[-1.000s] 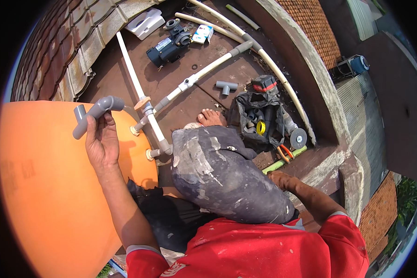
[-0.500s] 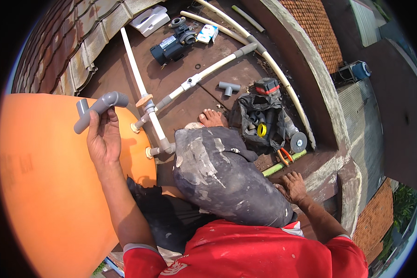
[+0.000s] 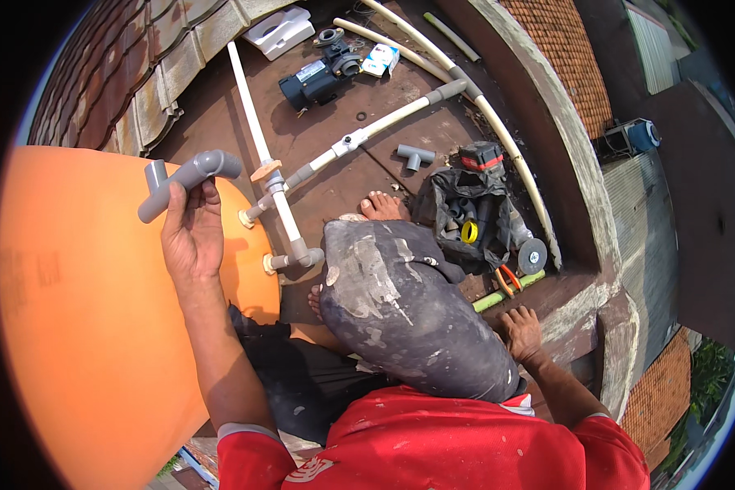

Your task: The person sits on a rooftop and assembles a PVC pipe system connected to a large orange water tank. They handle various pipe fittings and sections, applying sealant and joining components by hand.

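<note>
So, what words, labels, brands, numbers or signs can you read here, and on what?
Nothing is legible.
Dark blue pump: pale label, too small.
White-and-blue box: print too small.
Grey disc: centre marking too small.
Red shirt: white print, creased and blurred.
Orange tank: faint mark, too blurred.

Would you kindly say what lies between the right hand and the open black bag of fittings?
In the head view, a light green pipe and an orange-handled tool lie there.

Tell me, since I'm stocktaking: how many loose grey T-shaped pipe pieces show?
2: one tee in the left hand, joined to an elbow, and another tee on the floor by the black bag. More may be hidden among the fittings inside.
</note>
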`<state>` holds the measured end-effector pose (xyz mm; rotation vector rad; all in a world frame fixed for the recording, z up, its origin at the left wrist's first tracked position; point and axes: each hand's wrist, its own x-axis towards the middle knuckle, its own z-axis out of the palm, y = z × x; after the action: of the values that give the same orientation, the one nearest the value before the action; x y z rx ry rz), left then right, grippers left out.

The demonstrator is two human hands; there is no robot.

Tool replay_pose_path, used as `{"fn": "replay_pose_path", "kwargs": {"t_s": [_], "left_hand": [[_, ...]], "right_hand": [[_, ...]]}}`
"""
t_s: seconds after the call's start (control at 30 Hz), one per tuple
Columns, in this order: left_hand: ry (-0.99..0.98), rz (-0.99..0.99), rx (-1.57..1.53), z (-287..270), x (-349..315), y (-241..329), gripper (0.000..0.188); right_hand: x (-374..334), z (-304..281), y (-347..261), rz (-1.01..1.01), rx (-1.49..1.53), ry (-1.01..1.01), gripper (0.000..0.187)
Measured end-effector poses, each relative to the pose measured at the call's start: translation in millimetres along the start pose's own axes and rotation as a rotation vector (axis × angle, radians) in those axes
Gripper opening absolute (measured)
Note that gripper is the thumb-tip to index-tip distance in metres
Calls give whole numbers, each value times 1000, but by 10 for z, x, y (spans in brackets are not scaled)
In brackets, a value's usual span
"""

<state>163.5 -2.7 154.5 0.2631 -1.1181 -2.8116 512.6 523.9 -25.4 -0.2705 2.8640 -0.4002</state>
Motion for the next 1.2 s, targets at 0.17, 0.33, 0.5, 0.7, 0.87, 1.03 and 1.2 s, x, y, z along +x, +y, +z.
{"fn": "replay_pose_path", "kwargs": {"t_s": [0.17,0.33,0.5,0.7,0.87,1.03,1.2], "left_hand": [[38,10,0,21,-12,-26,40],[38,20,22,23,-17,-33,42],[46,26,17,-7,-3,-41,44],[36,5,11,35,-19,-25,35],[20,20,9,12,-1,-31,39],[37,23,15,25,-15,-23,39],[-9,8,23,17,-9,-4,34]], "right_hand": [[1,-8,-3,-11,-7,-6,44],[-6,10,3,-14,3,9,43],[-9,7,8,-5,-8,-26,43],[-22,34,25,1,-7,-41,43],[-34,82,52,-6,0,-35,42],[-41,99,60,-5,-8,-37,41],[-41,106,56,-3,-8,-25,42]]}}
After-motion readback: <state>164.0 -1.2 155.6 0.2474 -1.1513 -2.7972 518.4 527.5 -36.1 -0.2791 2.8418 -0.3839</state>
